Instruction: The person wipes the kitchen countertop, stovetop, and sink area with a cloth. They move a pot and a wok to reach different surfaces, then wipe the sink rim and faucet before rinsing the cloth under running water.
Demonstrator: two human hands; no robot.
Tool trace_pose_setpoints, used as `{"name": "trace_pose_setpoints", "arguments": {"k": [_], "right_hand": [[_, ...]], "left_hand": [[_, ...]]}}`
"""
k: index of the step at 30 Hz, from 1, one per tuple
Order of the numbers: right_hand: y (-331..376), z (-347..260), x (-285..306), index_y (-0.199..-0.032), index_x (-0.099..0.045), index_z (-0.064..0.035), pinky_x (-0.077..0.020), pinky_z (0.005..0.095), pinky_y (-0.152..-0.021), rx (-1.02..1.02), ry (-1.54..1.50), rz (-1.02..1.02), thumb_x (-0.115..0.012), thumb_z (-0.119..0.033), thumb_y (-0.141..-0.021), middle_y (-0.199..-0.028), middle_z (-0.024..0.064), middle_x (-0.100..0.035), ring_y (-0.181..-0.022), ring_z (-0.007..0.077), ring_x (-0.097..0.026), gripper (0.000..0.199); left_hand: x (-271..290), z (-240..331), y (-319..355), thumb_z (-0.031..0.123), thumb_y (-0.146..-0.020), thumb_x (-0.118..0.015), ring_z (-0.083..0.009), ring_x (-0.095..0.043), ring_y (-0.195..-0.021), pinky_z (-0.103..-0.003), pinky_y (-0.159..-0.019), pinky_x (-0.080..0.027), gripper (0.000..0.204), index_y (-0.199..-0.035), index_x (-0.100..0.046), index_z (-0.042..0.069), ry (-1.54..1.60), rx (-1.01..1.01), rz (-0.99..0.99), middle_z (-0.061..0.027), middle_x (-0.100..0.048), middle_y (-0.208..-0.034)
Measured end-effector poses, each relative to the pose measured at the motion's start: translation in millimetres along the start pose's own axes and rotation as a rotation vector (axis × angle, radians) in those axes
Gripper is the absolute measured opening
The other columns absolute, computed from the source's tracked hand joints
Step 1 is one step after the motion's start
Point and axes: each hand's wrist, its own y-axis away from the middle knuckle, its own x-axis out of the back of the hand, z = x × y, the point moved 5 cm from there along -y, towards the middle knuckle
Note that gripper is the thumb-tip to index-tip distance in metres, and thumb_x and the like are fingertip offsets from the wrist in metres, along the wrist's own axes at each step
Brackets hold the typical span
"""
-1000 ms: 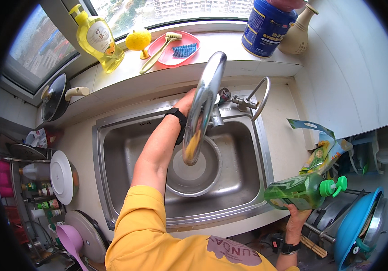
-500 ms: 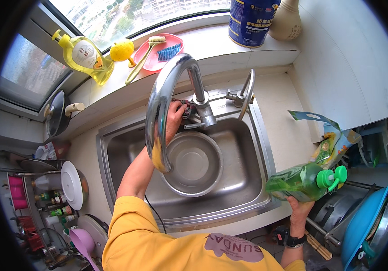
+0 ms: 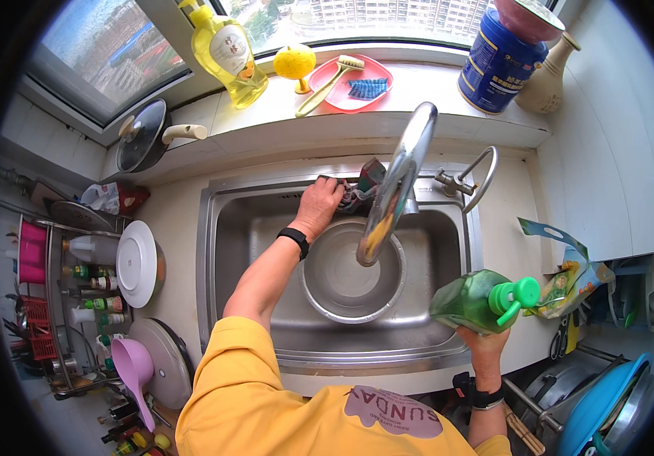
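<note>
My left hand reaches over the back of the sink, its fingers closed on a dark crumpled cloth beside the faucet. A dark, reddish pad-like piece lies against the cloth; its kind is unclear. With my right hand I hold a large green bottle of dish soap from below, tilted at the sink's right edge. Its green cap points right. Inside the steel sink sits a round metal basin, below the faucet's arched spout.
On the sill stand a yellow pump bottle, a pink tray with a brush, and a blue can. A small curved tap rises right of the faucet. Racks with plates and a blue basin flank the sink.
The view has shifted, so the sink and sill sit differently. My left hand has drawn left from the faucet with the dark cloth. The green bottle has turned and now overlaps the sink's right edge.
</note>
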Motion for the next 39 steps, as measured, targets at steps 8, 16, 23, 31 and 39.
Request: {"name": "trace_pose_setpoints", "arguments": {"k": [8, 16, 23, 31, 39], "right_hand": [[-22.4, -47.2, -203.4, -0.129, -0.046, -0.0057, -0.0454, 0.0338, -0.097, 0.271, -0.012, -0.573, -0.090, -0.012, -0.062, -0.116, 0.0089, -0.061, -0.109, 0.0202, -0.058, 0.081], [-128.8, -63.3, -354.0, -0.132, -0.046, -0.0063, -0.0453, 0.0306, -0.095, 0.403, -0.303, -0.560, -0.085, -0.009, -0.067, -0.115, 0.0063, -0.061, -0.107, 0.0174, -0.058, 0.076], [-189.5, -38.0, -398.5, -0.143, -0.043, -0.0059, -0.0428, 0.0342, -0.104, 0.370, -0.322, -0.421, -0.084, -0.010, -0.069, -0.134, 0.0102, -0.046, -0.124, 0.0221, -0.049, 0.085], [-198.4, -39.2, -396.5, -0.146, -0.043, -0.0094, -0.0439, 0.0356, -0.104, 0.302, -0.274, -0.411, -0.082, -0.007, -0.072, -0.134, 0.0119, -0.051, -0.124, 0.0234, -0.051, 0.083], [-166.3, -33.5, -377.5, -0.150, -0.027, -0.0048, -0.0416, 0.0402, -0.105, 0.435, 0.362, -0.074, -0.082, -0.017, -0.072, -0.136, 0.0212, -0.049, -0.125, 0.0371, -0.049, 0.096]], "left_hand": [[92.2, -81.9, 146.4, 0.005, -0.072, -0.067, -0.0252, -0.058, -0.090, -0.038, -0.071, -0.052, 0.029, -0.099, -0.071, 0.016, -0.130, 0.494, -0.052, -0.0046, -0.058, -0.094], [165.5, -93.3, 218.6, 0.002, -0.075, -0.067, -0.0287, -0.059, -0.095, -0.041, -0.079, -0.050, 0.031, -0.104, -0.071, 0.011, 0.053, 0.803, -0.068, -0.0061, -0.061, -0.097], [174.6, -77.0, 220.1, -0.002, -0.073, -0.065, -0.0289, -0.058, -0.097, -0.041, -0.081, -0.051, 0.037, -0.107, -0.071, 0.010, 0.175, 0.730, -0.102, -0.0068, -0.061, -0.101], [162.2, -59.6, 207.1, -0.002, -0.073, -0.067, -0.0276, -0.059, -0.097, -0.040, -0.079, -0.051, 0.037, -0.108, -0.071, 0.011, 0.237, 0.626, -0.091, -0.0059, -0.061, -0.102], [158.2, -45.9, 196.3, -0.001, -0.073, -0.064, -0.0283, -0.059, -0.099, -0.040, -0.083, -0.051, 0.037, -0.107, -0.071, 0.009, 0.290, 0.597, -0.129, -0.0066, -0.062, -0.102]]}}
